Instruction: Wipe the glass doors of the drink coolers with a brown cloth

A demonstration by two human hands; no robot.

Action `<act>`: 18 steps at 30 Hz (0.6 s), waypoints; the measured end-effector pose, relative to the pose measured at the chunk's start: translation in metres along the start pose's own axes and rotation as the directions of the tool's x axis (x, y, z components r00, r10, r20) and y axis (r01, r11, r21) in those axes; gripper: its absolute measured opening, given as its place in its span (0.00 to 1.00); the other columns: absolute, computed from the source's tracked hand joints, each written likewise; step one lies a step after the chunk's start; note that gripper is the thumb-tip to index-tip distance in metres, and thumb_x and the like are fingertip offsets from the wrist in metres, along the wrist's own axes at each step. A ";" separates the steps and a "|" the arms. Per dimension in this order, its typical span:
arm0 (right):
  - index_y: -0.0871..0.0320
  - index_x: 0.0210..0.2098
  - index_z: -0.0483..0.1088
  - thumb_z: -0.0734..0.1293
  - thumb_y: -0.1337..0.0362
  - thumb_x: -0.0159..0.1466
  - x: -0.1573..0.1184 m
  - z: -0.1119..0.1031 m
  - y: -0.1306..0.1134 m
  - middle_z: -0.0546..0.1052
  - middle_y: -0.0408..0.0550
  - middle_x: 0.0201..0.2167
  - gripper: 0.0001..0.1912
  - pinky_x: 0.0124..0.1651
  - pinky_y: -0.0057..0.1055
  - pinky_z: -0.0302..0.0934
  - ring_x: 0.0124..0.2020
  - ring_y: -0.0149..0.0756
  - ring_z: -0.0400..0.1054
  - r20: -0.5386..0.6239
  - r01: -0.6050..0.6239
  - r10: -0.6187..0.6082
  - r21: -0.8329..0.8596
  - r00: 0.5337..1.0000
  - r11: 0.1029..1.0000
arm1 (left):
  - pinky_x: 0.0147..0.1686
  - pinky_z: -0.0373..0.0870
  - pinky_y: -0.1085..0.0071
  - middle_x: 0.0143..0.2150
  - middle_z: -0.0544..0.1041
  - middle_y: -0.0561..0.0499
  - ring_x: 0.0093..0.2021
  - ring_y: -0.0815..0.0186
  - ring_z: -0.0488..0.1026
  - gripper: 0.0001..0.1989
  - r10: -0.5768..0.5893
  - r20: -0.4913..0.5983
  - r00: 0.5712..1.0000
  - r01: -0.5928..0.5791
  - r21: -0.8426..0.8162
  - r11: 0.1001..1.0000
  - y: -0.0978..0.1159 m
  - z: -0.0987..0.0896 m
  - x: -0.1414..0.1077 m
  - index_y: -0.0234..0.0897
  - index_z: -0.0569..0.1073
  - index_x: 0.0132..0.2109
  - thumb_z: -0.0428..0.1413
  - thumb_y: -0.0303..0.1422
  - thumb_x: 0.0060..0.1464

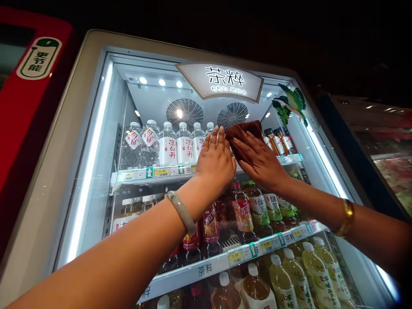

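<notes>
— Where were the hands?

— The right hand (pixel 257 159) lay flat, fingers together, pressing a brown cloth (pixel 243 132) against the glass door (pixel 96 180); the cloth bunched out past its fingertips, toward eleven o'clock. The left hand (pixel 215 161), fingers straight and close, pressed bare on the glass at nine o'clock.

— Texture?

— The cloth was soft and folded, the glass smooth, with clear water bottles (pixel 167 146) behind.

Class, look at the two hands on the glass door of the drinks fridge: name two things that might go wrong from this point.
1. The right hand presses a brown cloth flat against the glass door; only the palm pins it, so it may slip and drop.
2. The left hand leans flat on the glass and could leave smears. The bracelet on that wrist might knock or scratch the pane.
</notes>
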State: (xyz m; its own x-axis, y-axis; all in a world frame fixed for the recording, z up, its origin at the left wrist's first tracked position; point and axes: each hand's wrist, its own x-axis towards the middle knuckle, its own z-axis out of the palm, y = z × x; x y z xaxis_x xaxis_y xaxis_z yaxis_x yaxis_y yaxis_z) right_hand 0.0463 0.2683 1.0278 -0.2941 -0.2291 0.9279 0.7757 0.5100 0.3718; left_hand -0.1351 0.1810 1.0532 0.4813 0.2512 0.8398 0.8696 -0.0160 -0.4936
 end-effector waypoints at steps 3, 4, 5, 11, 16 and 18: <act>0.42 0.76 0.50 0.56 0.55 0.73 -0.005 -0.006 0.016 0.50 0.37 0.78 0.33 0.81 0.55 0.43 0.79 0.44 0.44 0.037 0.043 -0.044 0.023 0.998 0.999 | 0.78 0.35 0.57 0.80 0.45 0.34 0.81 0.53 0.37 0.36 0.025 0.064 0.998 -0.025 0.013 1.000 -0.012 -0.011 -0.009 0.17 0.48 0.76 0.39 0.36 0.68; 0.44 0.76 0.51 0.56 0.55 0.73 0.004 -0.005 0.021 0.51 0.39 0.78 0.33 0.81 0.54 0.43 0.79 0.45 0.43 0.031 -0.004 0.004 0.024 0.999 1.000 | 0.78 0.34 0.57 0.80 0.45 0.34 0.81 0.53 0.38 0.36 0.015 0.076 0.997 -0.016 0.015 1.000 -0.016 -0.015 -0.009 0.17 0.47 0.76 0.39 0.36 0.68; 0.46 0.76 0.52 0.56 0.56 0.73 0.018 -0.003 0.022 0.52 0.41 0.78 0.33 0.80 0.55 0.42 0.79 0.46 0.43 0.014 -0.079 0.079 0.021 0.997 0.997 | 0.78 0.33 0.57 0.80 0.45 0.34 0.81 0.54 0.37 0.36 -0.004 0.081 0.997 0.003 0.021 1.000 -0.022 -0.017 -0.009 0.18 0.47 0.76 0.39 0.37 0.68; 0.51 0.75 0.54 0.58 0.56 0.73 0.065 0.016 -0.063 0.50 0.47 0.79 0.33 0.79 0.56 0.43 0.79 0.48 0.43 -0.032 -0.100 0.099 -0.005 0.995 0.995 | 0.78 0.29 0.55 0.81 0.48 0.38 0.81 0.56 0.38 0.35 -0.046 0.004 0.999 0.045 0.081 0.996 -0.066 -0.030 -0.024 0.25 0.49 0.77 0.40 0.37 0.69; 0.49 0.75 0.54 0.59 0.55 0.73 0.034 0.009 -0.077 0.52 0.45 0.78 0.32 0.79 0.54 0.45 0.79 0.44 0.46 0.003 0.172 -0.172 0.027 0.985 0.985 | 0.78 0.34 0.52 0.80 0.49 0.38 0.80 0.57 0.42 0.34 0.002 -0.003 1.000 -0.002 0.126 0.992 -0.097 -0.040 -0.058 0.28 0.49 0.77 0.40 0.37 0.70; 0.51 0.75 0.54 0.58 0.55 0.73 0.050 0.011 -0.068 0.53 0.47 0.78 0.32 0.79 0.53 0.44 0.79 0.46 0.45 0.021 0.103 -0.104 0.030 0.994 0.994 | 0.78 0.35 0.51 0.80 0.50 0.40 0.80 0.57 0.43 0.34 0.001 -0.001 1.000 -0.001 0.134 0.991 -0.106 -0.043 -0.065 0.31 0.47 0.78 0.41 0.37 0.70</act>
State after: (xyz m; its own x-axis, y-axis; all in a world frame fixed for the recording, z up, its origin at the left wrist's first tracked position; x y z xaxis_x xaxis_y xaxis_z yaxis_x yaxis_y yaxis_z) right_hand -0.0268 0.2312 1.0493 -0.3848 -0.2632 0.8847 0.7239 0.5086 0.4662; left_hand -0.2537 0.1250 1.0607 0.4821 0.2504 0.8396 0.8465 0.1139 -0.5201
